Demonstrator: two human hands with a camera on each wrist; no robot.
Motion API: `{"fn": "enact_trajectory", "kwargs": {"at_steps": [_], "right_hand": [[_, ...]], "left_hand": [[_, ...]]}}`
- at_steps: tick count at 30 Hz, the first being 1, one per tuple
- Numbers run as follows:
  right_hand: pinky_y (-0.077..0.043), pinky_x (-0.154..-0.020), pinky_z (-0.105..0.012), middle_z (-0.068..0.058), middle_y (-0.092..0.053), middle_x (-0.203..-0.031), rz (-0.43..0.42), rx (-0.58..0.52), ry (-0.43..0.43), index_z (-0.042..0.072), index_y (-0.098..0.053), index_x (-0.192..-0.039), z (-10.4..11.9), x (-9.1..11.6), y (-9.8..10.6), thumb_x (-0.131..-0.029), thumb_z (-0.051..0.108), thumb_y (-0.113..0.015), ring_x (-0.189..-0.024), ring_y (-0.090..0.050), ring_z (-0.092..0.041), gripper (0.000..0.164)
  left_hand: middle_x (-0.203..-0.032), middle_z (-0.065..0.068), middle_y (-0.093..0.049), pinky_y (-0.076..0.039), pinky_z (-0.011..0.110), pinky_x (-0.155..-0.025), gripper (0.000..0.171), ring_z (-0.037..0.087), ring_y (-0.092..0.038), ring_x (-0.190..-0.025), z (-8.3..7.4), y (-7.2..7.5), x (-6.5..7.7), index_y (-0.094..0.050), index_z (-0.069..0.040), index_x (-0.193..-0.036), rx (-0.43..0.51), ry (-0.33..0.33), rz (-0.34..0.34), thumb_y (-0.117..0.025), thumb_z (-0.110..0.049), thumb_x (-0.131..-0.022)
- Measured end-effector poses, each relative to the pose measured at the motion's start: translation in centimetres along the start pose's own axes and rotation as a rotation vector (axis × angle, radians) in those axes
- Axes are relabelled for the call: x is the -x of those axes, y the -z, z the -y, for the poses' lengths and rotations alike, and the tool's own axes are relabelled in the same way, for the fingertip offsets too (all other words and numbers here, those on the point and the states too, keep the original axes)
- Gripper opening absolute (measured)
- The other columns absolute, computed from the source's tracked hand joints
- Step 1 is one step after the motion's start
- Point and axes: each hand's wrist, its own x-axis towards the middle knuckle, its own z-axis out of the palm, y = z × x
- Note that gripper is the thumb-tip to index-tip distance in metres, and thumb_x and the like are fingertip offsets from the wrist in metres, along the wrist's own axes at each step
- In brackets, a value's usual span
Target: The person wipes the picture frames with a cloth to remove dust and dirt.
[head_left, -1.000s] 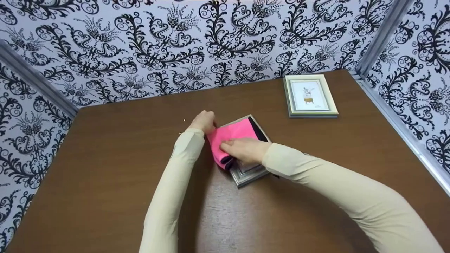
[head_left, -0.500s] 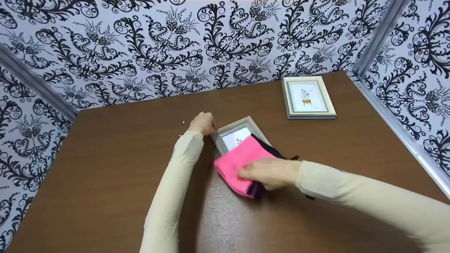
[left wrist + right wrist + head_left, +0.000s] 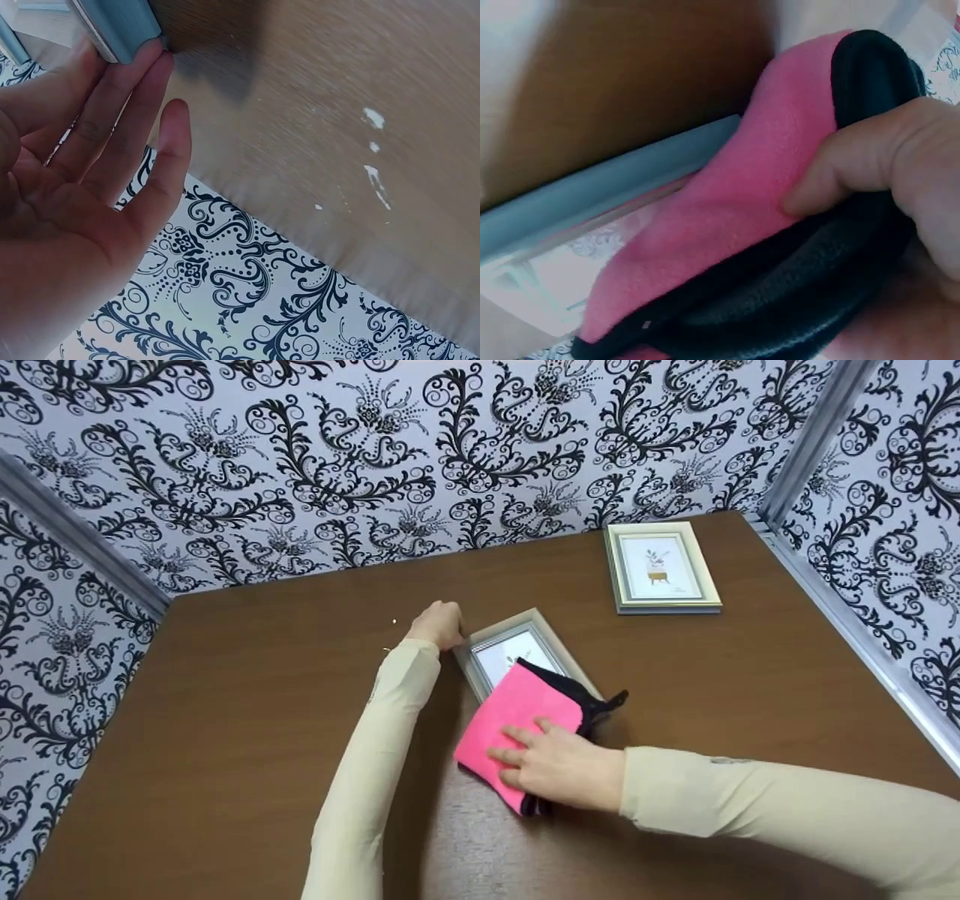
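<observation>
A silver-grey picture frame [image 3: 517,625] lies askew mid-table, its picture partly showing behind glass. My left hand [image 3: 439,625] pinches its far left corner; in the left wrist view the fingers [image 3: 146,64] meet that corner, with the little finger held away. A folded cloth [image 3: 499,712], pink outside and black inside, covers the near part of the frame and hangs past its near edge. My right hand [image 3: 559,765] holds the cloth, fingers spread over its pink top. In the right wrist view the thumb [image 3: 840,176] presses into the pink side beside a black fold.
Another picture frame [image 3: 622,585], cream-edged with a small plant print, lies at the back right of the brown table [image 3: 247,720]. Patterned wall panels [image 3: 337,457] enclose the back and sides. Small white marks [image 3: 373,120] are on the tabletop near my left hand.
My right hand has drawn the cloth toward me, uncovering the far part of the frame, and its fingers have spread. My left hand stays at the frame's corner.
</observation>
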Motion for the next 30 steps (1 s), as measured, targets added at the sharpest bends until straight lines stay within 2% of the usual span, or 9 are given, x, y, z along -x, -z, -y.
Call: {"fn": "enact_trajectory", "kwargs": {"at_steps": [4,8,12,16,21,25,30], "right_hand": [[-0.05,-0.089,-0.043,0.003,-0.054,-0.138,0.076,-0.05,-0.082,0.023,-0.068,-0.12,0.1,-1.7,0.3,-0.087,0.021,-0.072,-0.125,-0.05,-0.025,0.034],[-0.055,-0.077,-0.039,0.0,-0.059,-0.13,0.066,-0.049,-0.156,0.021,-0.071,-0.114,-0.4,-3.5,0.0,-0.086,0.021,-0.073,-0.12,-0.053,-0.027,0.028],[-0.055,-0.071,-0.037,-0.001,-0.059,-0.129,0.107,-0.023,-0.239,0.022,-0.071,-0.115,-1.5,-5.5,-0.6,-0.084,0.026,-0.074,-0.12,-0.052,-0.028,0.031],[-0.055,-0.073,-0.039,0.001,-0.056,-0.133,0.2,-0.029,-0.313,0.023,-0.069,-0.121,-2.8,-7.4,-1.0,-0.089,0.027,-0.067,-0.124,-0.048,-0.027,0.032],[-0.055,-0.075,-0.04,0.004,-0.053,-0.137,0.229,-0.042,-0.353,0.024,-0.066,-0.126,-4.0,-8.9,-1.3,-0.095,0.024,-0.056,-0.127,-0.046,-0.026,0.032],[-0.055,-0.074,-0.038,0.004,-0.053,-0.137,0.216,-0.035,-0.345,0.023,-0.065,-0.127,-4.0,-9.0,-1.4,-0.096,0.023,-0.056,-0.127,-0.046,-0.026,0.032],[-0.056,-0.068,-0.033,0.002,-0.056,-0.132,0.145,0.001,-0.305,0.018,-0.067,-0.123,-2.1,-6.8,-1.0,-0.093,0.023,-0.06,-0.12,-0.052,-0.025,0.032]], "left_hand": [[-0.099,0.017,-0.069,-0.053,0.045,-0.081,0.011,0.032,-0.064,-0.094,-0.3,0.2,0.0,-0.076,-0.002,-0.085,-0.014,-0.017,0.009,-0.073,-0.011,-0.078],[-0.099,0.017,-0.069,-0.053,0.044,-0.081,0.012,0.032,-0.064,-0.094,-0.6,0.4,-0.2,-0.076,-0.002,-0.085,-0.034,-0.028,0.016,-0.072,-0.011,-0.078],[-0.099,0.018,-0.069,-0.053,0.045,-0.079,0.009,0.032,-0.064,-0.092,-0.7,0.4,-0.7,-0.074,-0.001,-0.082,-0.049,-0.042,0.022,-0.068,-0.005,-0.077],[-0.099,0.019,-0.069,-0.053,0.046,-0.078,0.007,0.032,-0.063,-0.09,-0.7,0.4,-0.8,-0.073,-0.001,-0.079,-0.047,-0.048,0.031,-0.066,-0.003,-0.076],[-0.104,0.021,-0.067,-0.052,0.046,-0.081,0.008,0.033,-0.063,-0.095,-0.5,0.5,-0.8,-0.071,0.001,-0.081,-0.058,-0.035,0.046,-0.064,-0.002,-0.078],[-0.107,0.022,-0.066,-0.053,0.048,-0.081,0.01,0.034,-0.063,-0.097,-0.6,0.6,-0.7,-0.071,0.001,-0.083,-0.079,-0.026,0.047,-0.063,-0.001,-0.078],[-0.11,0.022,-0.065,-0.052,0.05,-0.081,0.011,0.035,-0.062,-0.101,-0.6,0.7,-0.7,-0.069,0.002,-0.086,-0.095,-0.018,0.044,-0.062,-0.001,-0.078]]}}
